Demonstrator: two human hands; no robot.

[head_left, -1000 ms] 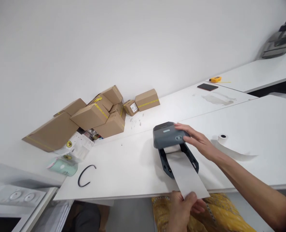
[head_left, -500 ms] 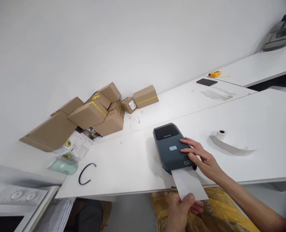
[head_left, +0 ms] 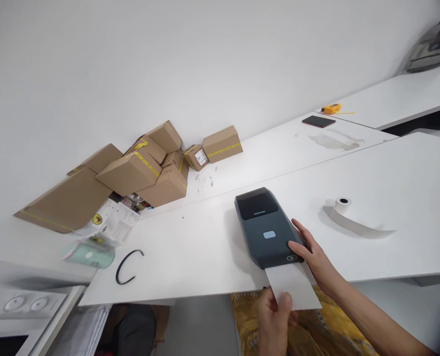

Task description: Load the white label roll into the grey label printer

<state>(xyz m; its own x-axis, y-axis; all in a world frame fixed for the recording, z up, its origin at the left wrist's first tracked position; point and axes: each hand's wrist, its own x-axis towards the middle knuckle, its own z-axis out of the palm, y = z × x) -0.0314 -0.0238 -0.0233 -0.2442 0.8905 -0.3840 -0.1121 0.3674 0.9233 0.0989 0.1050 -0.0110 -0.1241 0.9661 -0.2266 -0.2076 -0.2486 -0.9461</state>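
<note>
A dark grey label printer [head_left: 266, 217] stands near the front edge of the white table, tilted slightly in view, with a pale blue button on its lid. From its front slot a white paper label [head_left: 297, 287] hangs out past the table edge. My left hand [head_left: 274, 316] pinches the label's left side, thumb on top and fingers partly hidden beneath. My right hand [head_left: 318, 259] grips the printer's front right side, its thumb on the lid and its fingers along the side, some out of sight.
A partly unrolled white paper roll [head_left: 343, 203] lies right of the printer. Cardboard boxes [head_left: 130, 170] are piled against the wall at left. A black curved band [head_left: 121, 269], a phone-like dark slab [head_left: 318, 121] and a yellow tape measure [head_left: 331, 109] lie on the tables [head_left: 205, 237].
My right hand has slid from the printer's lid to its right side. My left thumb has shifted slightly left on the label. The view has moved a little.
</note>
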